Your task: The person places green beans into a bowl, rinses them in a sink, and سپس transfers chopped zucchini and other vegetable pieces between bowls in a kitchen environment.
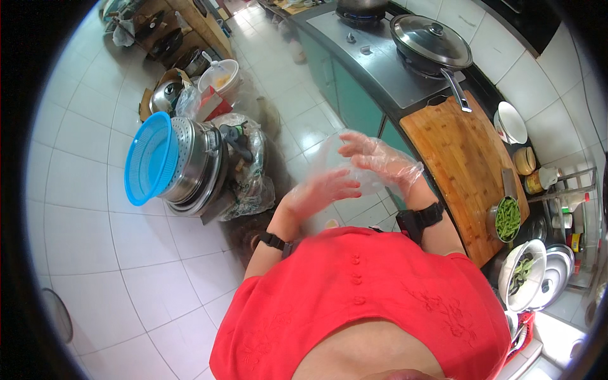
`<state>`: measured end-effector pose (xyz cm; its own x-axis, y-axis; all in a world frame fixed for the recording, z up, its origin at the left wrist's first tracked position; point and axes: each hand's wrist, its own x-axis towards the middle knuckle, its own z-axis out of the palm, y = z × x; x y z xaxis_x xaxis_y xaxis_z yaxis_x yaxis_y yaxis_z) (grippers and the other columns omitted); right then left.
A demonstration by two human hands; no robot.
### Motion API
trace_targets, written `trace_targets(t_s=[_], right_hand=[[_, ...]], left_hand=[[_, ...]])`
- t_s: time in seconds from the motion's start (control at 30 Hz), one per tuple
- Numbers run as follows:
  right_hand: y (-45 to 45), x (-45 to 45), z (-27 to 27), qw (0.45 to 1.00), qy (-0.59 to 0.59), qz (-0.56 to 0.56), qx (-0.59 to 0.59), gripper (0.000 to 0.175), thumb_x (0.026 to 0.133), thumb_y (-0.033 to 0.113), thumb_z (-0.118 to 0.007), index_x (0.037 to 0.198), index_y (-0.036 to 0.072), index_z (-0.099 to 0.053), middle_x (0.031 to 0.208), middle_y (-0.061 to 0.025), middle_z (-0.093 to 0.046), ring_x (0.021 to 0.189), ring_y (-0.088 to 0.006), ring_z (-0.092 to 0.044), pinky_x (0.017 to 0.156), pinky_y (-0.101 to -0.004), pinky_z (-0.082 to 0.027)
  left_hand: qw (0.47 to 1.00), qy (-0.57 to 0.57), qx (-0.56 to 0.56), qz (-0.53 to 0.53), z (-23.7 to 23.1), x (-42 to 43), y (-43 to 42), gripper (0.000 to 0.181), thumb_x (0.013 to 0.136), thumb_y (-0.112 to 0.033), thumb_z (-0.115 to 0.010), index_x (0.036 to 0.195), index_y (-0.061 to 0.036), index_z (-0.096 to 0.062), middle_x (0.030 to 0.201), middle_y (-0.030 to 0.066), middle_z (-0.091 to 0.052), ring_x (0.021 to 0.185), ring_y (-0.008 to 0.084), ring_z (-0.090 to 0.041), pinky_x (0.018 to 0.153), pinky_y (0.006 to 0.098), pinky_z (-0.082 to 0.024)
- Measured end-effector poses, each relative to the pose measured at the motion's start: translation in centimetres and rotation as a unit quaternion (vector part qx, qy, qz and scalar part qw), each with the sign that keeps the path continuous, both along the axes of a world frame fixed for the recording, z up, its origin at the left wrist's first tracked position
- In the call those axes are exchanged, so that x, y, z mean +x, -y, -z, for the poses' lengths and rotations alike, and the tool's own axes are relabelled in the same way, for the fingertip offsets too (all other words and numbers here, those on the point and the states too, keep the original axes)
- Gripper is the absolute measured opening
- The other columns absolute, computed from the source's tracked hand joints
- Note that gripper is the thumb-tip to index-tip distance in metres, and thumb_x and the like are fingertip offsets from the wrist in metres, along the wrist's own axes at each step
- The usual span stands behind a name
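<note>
In the middle of the head view both my hands are raised in front of my red top, over the tiled floor. A thin clear plastic glove (411, 172) covers my right hand (373, 154) and bunches at the wrist; the fingers are spread. My left hand (325, 189) is blurred, its fingers stretched toward the right, and clear plastic seems to cover it too. Loose, see-through film hangs around and between the hands. I see no other thing in either palm. A wooden cutting board (451, 156) on the counter lies to the right of my right hand.
On the board are a cleaver (509, 181) and a metal bowl of cut green vegetables (507, 219). A lidded pan (430, 42) sits on the gas stove, its handle over the board. A white colander (508, 297) stands nearby. Stacked steamers and a blue basket (145, 161) are at left.
</note>
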<state>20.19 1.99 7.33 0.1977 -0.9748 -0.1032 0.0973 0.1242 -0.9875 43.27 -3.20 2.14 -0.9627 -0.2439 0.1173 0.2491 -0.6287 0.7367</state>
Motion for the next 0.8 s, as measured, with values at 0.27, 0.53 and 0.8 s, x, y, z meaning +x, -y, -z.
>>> trace_targets(t_s=[0.27, 0.53, 0.8], right_hand=[[0.9, -2.7, 3.2, 0.979, -0.126, 0.159, 0.007, 0.029, 0.086, 0.024, -0.063, 0.102, -0.001, -0.065, 0.092, -0.0076, -0.068, 0.084, -0.0156, -0.061, 0.080, -0.0304, -0.049], [1.0, -0.6, 5.4, 0.942, 0.252, 0.221, 0.018, 0.040, 0.099, 0.034, -0.051, 0.122, 0.001, -0.052, 0.114, -0.0114, -0.059, 0.104, -0.0238, -0.059, 0.089, -0.0384, -0.049], [1.1, 2.3, 5.8, 0.901, 0.388, 0.181, 0.063, 0.042, 0.098, 0.031, -0.055, 0.127, 0.002, -0.049, 0.123, -0.0119, -0.056, 0.114, -0.0263, -0.054, 0.097, -0.0412, -0.046]], left_hand=[[0.988, 0.088, 0.071, -0.108, 1.8, -0.5, 1.2, 0.070, 0.092, -0.045, -0.058, 0.145, -0.0054, -0.036, 0.148, 0.0173, -0.039, 0.135, 0.0360, -0.038, 0.113, 0.0507, -0.027], [0.916, 0.273, -0.145, -0.257, 3.2, -3.0, 3.1, 0.054, 0.095, -0.035, -0.059, 0.135, -0.0009, -0.048, 0.128, 0.0105, -0.056, 0.115, 0.0230, -0.055, 0.098, 0.0361, -0.045], [0.919, 0.260, -0.102, -0.276, 2.1, -5.6, 1.3, 0.025, 0.088, -0.018, -0.064, 0.103, 0.0020, -0.065, 0.085, 0.0050, -0.066, 0.070, 0.0115, -0.061, 0.063, 0.0244, -0.048]])
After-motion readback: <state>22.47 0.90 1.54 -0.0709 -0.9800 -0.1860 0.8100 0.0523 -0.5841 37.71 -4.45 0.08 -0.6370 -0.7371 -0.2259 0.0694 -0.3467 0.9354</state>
